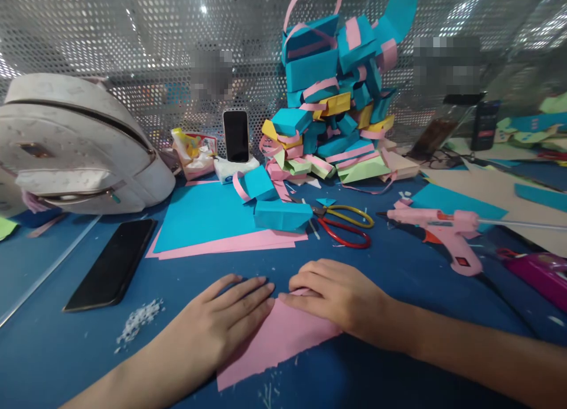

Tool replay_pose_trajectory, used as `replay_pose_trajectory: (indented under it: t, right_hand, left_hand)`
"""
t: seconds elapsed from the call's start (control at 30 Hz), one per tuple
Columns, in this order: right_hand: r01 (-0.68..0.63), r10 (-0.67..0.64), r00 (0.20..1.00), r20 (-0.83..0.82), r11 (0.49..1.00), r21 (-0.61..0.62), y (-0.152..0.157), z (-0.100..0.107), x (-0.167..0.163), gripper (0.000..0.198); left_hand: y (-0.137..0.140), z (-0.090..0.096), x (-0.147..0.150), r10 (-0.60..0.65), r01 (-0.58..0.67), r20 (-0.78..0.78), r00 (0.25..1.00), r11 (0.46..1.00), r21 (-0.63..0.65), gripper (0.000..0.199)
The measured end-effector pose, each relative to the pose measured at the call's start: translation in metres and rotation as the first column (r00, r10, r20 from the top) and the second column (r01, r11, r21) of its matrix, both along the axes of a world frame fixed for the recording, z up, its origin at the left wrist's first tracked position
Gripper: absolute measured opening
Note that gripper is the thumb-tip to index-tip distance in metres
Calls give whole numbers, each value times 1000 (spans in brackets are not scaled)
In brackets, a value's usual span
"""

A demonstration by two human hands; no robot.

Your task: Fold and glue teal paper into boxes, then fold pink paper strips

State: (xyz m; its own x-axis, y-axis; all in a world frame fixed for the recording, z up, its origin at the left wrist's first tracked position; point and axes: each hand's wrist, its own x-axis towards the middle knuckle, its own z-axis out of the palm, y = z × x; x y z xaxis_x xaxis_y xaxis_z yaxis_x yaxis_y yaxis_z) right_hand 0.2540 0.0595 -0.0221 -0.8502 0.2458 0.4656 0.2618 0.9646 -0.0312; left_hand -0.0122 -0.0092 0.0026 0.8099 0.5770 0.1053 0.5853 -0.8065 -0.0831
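A pink sheet of paper (283,338) with a ragged near edge lies on the blue table in front of me. My left hand (225,320) rests flat along its left side, fingers stretched out. At the sheet's far edge, my right hand (332,294) has its fingers curled and pressed together on the paper. Part of that edge is hidden under the fingers. Just beyond my hands sit a folded blue paper box (283,215) and scissors (345,226) with one red and one yellow handle.
A pink glue gun (443,226) lies to the right, its cord trailing nearer. Blue sheets (199,214) cover pink ones behind my left hand. A black phone (110,264) and a white backpack (80,149) are at the left. Folded paper boxes (314,72) pile up behind.
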Motion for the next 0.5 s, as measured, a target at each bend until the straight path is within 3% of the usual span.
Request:
replay_pose_trajectory:
  t: [0.27,0.5]
  right_hand:
    - [17,-17,1000,-11,1000,21,-1,3,-1,26]
    - [21,-21,1000,-19,1000,3,-1,0,-1,24]
  left_hand:
    - [-3,2,-2,12,-25,78,997,987,162,45]
    - [-12,14,-1,86,-85,6,996,967,240,44]
